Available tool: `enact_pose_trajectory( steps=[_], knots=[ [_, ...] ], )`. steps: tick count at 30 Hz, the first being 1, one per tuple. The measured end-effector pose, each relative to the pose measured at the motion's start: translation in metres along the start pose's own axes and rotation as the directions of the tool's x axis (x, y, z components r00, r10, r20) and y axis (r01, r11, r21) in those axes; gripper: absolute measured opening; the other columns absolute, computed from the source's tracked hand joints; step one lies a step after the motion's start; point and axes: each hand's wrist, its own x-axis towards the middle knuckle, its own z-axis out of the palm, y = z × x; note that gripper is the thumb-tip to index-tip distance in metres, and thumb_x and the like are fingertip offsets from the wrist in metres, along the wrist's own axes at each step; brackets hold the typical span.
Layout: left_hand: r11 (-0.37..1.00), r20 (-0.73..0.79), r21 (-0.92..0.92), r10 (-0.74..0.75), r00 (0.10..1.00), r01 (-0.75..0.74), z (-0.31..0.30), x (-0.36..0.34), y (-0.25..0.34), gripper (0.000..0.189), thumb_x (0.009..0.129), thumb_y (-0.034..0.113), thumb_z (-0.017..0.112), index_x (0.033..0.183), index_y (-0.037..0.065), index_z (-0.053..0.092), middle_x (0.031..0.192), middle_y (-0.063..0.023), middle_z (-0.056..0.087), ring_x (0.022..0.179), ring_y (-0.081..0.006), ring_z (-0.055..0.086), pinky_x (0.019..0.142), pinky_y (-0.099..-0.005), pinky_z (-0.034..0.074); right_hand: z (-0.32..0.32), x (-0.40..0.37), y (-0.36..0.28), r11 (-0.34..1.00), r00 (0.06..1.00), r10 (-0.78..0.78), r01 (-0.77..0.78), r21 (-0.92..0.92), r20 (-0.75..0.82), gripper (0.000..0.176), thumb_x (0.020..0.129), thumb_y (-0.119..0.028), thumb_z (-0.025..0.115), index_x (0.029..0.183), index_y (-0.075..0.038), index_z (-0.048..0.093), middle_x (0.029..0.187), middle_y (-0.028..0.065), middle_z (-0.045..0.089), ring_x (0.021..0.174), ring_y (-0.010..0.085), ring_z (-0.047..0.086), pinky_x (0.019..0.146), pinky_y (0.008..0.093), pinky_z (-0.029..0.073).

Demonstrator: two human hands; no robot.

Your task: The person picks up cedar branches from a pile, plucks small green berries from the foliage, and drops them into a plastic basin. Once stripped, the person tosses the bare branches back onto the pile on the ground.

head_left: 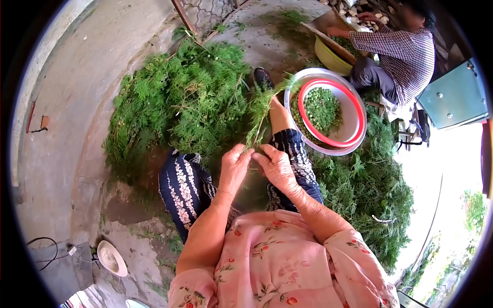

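A feathery evergreen branch (262,110) points away from me, its lower end between my two hands. My left hand (236,167) is closed with thumb and fingers pinched on that end. Close beside it, my right hand (277,165) is closed in a pinch on the same part; what exactly lies under its fingertips is hidden. Beyond my right hand, a red-rimmed basin (362,123) holds small round green cones and bits of leaf. It sits inside a larger metal basin (328,150) with more cones in its bottom.
A big heap of evergreen branches (200,97) lies ahead to the left, another pile (364,190) to the right. A co-worker (400,56) sits at the upper right by a yellow-green basin (328,59). A straw-coloured hat (112,258) is at lower left.
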Motion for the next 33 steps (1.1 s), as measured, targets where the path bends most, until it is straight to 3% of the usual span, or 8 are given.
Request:
enact_pose_trajectory(
  steps=[4,7,15,23,26,29,31,33],
  knots=[
    [0.996,-0.036,-0.009,-0.089,0.995,0.089,0.003,0.002,-0.001,0.02,0.084,0.015,0.061,0.075,0.0,0.052,0.063,0.0022,0.043,0.059,-0.0085,0.036,0.052,-0.0249,0.034,-0.002,0.003,0.002,0.971,0.983,-0.179,0.183,-0.153,0.04,0.01,0.08,-0.01,0.06,0.082,-0.001,0.058,0.069,0.018,0.056,0.065,0.0345,0.057,0.058,0.0351,0.046],
    [0.985,-0.064,0.158,0.078,0.995,-0.067,0.005,0.0,0.003,0.022,0.084,0.015,0.061,0.075,-0.002,0.051,0.061,-0.0031,0.045,0.058,-0.0122,0.038,0.053,-0.0286,0.036,0.002,0.0,0.002,0.973,0.98,-0.188,0.195,-0.126,0.063,0.019,0.08,-0.011,0.058,0.069,0.001,0.048,0.067,0.0214,0.053,0.065,0.0409,0.054,0.054,0.0427,0.042],
    [0.948,-0.121,0.302,0.142,0.982,-0.1,0.004,-0.001,-0.009,0.022,0.081,0.015,0.064,0.075,-0.001,0.05,0.062,-0.0161,0.049,0.055,-0.0276,0.043,0.053,-0.0356,0.039,0.0,-0.013,-0.004,0.944,0.971,-0.198,0.226,-0.242,0.135,0.016,0.079,-0.01,0.056,0.07,0.001,0.047,0.063,0.019,0.05,0.062,0.0398,0.053,0.051,0.0402,0.042],
    [0.988,-0.278,-0.085,-0.145,0.949,0.126,-0.013,0.012,-0.024,0.018,0.085,0.016,0.059,0.073,0.004,0.052,0.06,0.0045,0.042,0.056,-0.0071,0.036,0.051,-0.0244,0.032,-0.037,-0.026,-0.016,0.971,0.957,-0.228,0.237,-0.031,0.181,0.022,0.081,-0.016,0.056,0.069,0.001,0.052,0.06,0.0206,0.053,0.048,0.033,0.052,0.049,0.0387,0.042],
    [0.966,-0.249,-0.221,-0.186,0.951,0.131,-0.011,0.009,-0.014,0.016,0.086,0.017,0.059,0.075,0.008,0.053,0.06,0.0057,0.041,0.052,-0.0047,0.037,0.047,-0.0203,0.031,-0.067,-0.014,-0.012,0.883,0.904,0.418,-0.428,0.193,0.092,0.021,0.084,-0.021,0.056,0.077,-0.001,0.058,0.054,0.0036,0.052,0.045,0.0104,0.048,0.042,0.0264,0.038],
    [0.898,-0.166,-0.37,-0.315,0.934,0.237,-0.009,0.002,0.005,0.011,0.086,0.017,0.059,0.083,0.008,0.054,0.058,0.0038,0.047,0.045,-0.0054,0.042,0.039,-0.0203,0.032,-0.105,0.008,0.022,0.85,0.869,0.47,-0.399,0.344,-0.153,0.026,0.092,-0.019,0.044,0.078,-0.002,0.057,0.06,0.0029,0.053,0.055,0.0117,0.05,0.056,0.0235,0.041],
    [0.887,-0.142,-0.411,-0.292,0.946,0.212,-0.008,0.0,0.011,0.011,0.086,0.017,0.058,0.083,0.007,0.054,0.059,0.0027,0.049,0.045,-0.006,0.043,0.039,-0.02,0.033,-0.129,0.026,0.04,0.55,0.868,0.477,-0.173,0.817,-0.137,0.022,0.091,-0.014,0.044,0.096,0.008,0.047,0.093,0.0193,0.055,0.085,0.0242,0.056,0.079,0.0363,0.049],
    [0.88,-0.138,-0.426,-0.29,0.947,0.208,-0.009,0.003,0.005,0.011,0.086,0.016,0.058,0.087,0.005,0.057,0.065,-0.0012,0.057,0.051,-0.0076,0.049,0.046,-0.0201,0.037,-0.152,0.042,0.061,0.454,0.814,0.536,-0.054,0.889,-0.225,0.024,0.09,-0.011,0.048,0.098,0.011,0.044,0.096,0.0227,0.052,0.093,0.0306,0.054,0.086,0.0421,0.047]
  ],
)
